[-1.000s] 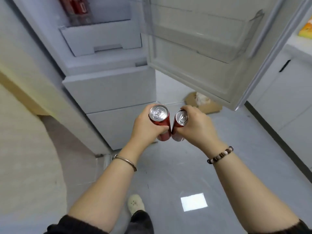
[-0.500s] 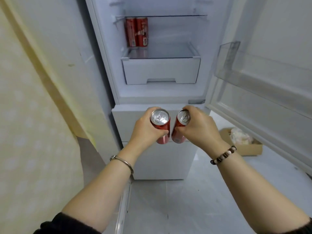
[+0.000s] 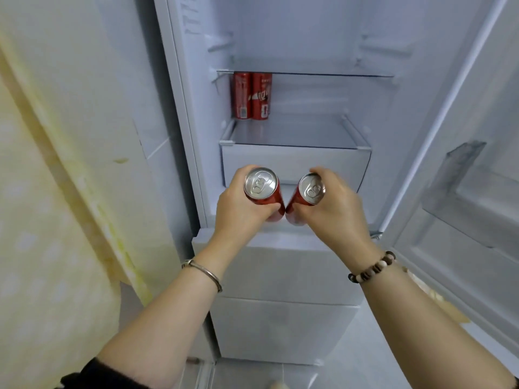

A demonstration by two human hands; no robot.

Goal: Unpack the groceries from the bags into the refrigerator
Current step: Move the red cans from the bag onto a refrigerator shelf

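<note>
Facing the open refrigerator (image 3: 309, 37), the left soda can (image 3: 261, 184) is gripped by the left hand (image 3: 238, 213) and the right soda can (image 3: 311, 189) by the right hand (image 3: 338, 216), fingers curled round each red body, silver tops turned towards the camera. Both are held just in front of the white crisper drawer (image 3: 345, 161). Two more red cans (image 3: 252, 96) are seen standing together at the back left of the shelf (image 3: 303, 131) above it.

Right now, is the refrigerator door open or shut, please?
Open: the refrigerator door stands swung right, exposing two red cans on the shelf.
</note>
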